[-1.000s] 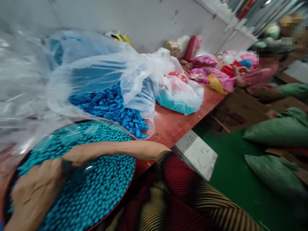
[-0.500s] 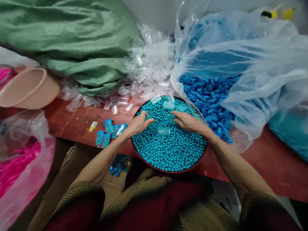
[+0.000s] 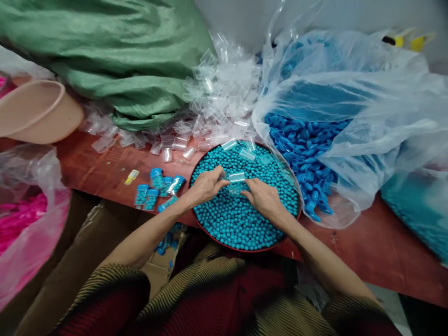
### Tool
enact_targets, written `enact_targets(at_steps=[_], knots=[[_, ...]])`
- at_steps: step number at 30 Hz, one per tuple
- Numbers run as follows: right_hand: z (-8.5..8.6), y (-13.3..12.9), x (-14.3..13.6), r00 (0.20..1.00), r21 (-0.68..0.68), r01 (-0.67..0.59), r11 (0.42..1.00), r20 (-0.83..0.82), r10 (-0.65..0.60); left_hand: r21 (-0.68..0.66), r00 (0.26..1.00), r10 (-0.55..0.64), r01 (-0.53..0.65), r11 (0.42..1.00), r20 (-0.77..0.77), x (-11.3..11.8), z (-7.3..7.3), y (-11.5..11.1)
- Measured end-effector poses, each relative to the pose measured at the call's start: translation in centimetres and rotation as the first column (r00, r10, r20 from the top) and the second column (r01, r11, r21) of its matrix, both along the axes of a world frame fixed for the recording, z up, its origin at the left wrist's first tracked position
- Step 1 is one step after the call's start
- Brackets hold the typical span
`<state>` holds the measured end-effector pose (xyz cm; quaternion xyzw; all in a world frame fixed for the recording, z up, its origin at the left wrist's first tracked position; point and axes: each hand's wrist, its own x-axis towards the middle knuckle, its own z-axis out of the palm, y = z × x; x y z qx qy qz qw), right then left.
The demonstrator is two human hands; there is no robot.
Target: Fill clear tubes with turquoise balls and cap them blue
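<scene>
A big green sack (image 3: 140, 60) and a peach tub (image 3: 66, 116) sit on the table (image 3: 87, 172). Nearer the front, a plastic bag (image 3: 38, 270) holds bright pink pieces (image 3: 24, 217).

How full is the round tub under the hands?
Well filled, it seems: teal beads spread across the tub, close to its red rim. Their depth is hidden.

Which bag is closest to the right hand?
The clear bag of blue pieces, beside the round tray of teal beads; the pink-filled bag is far left, the teal-filled bag farther right.
</scene>
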<state>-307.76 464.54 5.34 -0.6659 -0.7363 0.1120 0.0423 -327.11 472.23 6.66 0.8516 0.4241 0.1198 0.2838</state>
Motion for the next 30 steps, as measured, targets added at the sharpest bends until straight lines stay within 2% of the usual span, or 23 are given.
enact_targets(at_steps=[2, 6, 11, 15, 18, 21, 24, 26, 28, 30], knots=[[-0.7, -0.6, -0.6, 1.0, -0.032, -0.019, 0.999, 0.006, 0.02, 0.028, 0.999, -0.024, 0.025, 0.999, -0.039, 0.5, 0.0, 0.2], [-1.7, -0.5, -0.9, 0.993, -0.021, -0.033, 0.999, -0.111, 0.031, 0.078, 0.986, -0.107, 0.118, 0.99, -0.127, 2.3, -0.3, 1.0], [-2.0, -0.5, -0.8, 0.974, -0.011, 0.009, 1.0, -0.225, -0.011, 0.032, 0.915, -0.276, 0.298, 0.954, -0.294, 4.7, -0.9, 2.0], [-2.8, -0.7, -0.4, 0.909, 0.011, 0.032, 0.999, -0.415, -0.024, -0.06, 0.916, -0.266, 0.26, 0.964, -0.299, 5.6, -0.7, 2.3], [-3.1, -1.0, 0.2, 0.889, 0.044, 0.029, 0.999, -0.457, -0.006, -0.121, 0.906, -0.273, 0.247, 0.962, -0.322, 5.7, -0.7, 2.6], [-2.8, -1.7, 0.4, 0.903, 0.13, -0.021, 0.991, -0.424, 0.075, -0.208, 0.927, -0.297, 0.251, 0.945, -0.23, 4.8, -1.1, 2.8], [-2.4, -2.7, 0.1, 0.925, 0.231, -0.089, 0.969, -0.341, 0.166, -0.33, 0.965, -0.263, 0.248, 0.911, -0.001, 3.3, -1.6, 2.8], [-2.2, -3.1, -0.3, 0.943, 0.281, -0.116, 0.953, -0.269, 0.194, -0.38, 0.964, -0.239, 0.266, 0.886, 0.117, 2.3, -1.7, 2.7], [-2.1, -3.2, -0.7, 0.954, 0.31, -0.128, 0.942, -0.221, 0.202, -0.388, 0.956, -0.245, 0.291, 0.874, 0.164, 1.8, -1.5, 2.5], [-2.1, -3.0, -1.0, 0.958, 0.314, -0.107, 0.943, -0.221, 0.182, -0.377, 0.948, -0.294, 0.319, 0.87, 0.125, 1.7, -1.3, 2.2]])
